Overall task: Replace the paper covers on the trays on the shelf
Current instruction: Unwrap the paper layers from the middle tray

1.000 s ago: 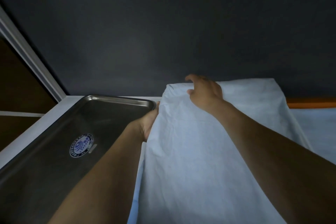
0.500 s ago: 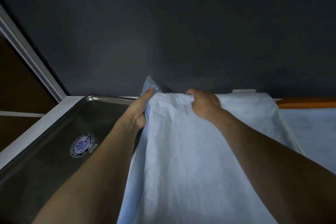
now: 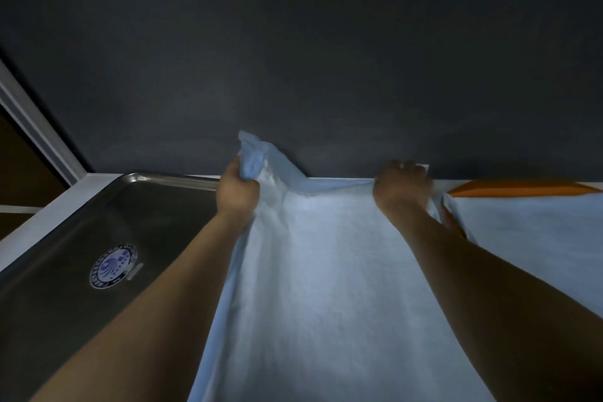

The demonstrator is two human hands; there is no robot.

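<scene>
A pale blue paper cover (image 3: 326,287) lies spread down the middle of the shelf, hiding whatever is under it. My left hand (image 3: 237,189) grips its far left corner, bunched and lifted above the fist. My right hand (image 3: 402,188) holds the far right corner down at the back edge, fingers curled over it. Left of the cover stands a bare steel tray (image 3: 81,271) with a round blue-and-white sticker on its floor. On the right sits an orange tray (image 3: 518,188) with another blue paper cover (image 3: 535,238) on it.
A dark wall (image 3: 293,59) rises directly behind the shelf. The white shelf edge (image 3: 42,219) runs along the left side, with a white frame post (image 3: 36,127) and dark space beyond it.
Both hands have moved apart along the far edge: the left now clutches the bunched left corner, the right has slid to the right corner. The paper has been pulled wider and flatter.
</scene>
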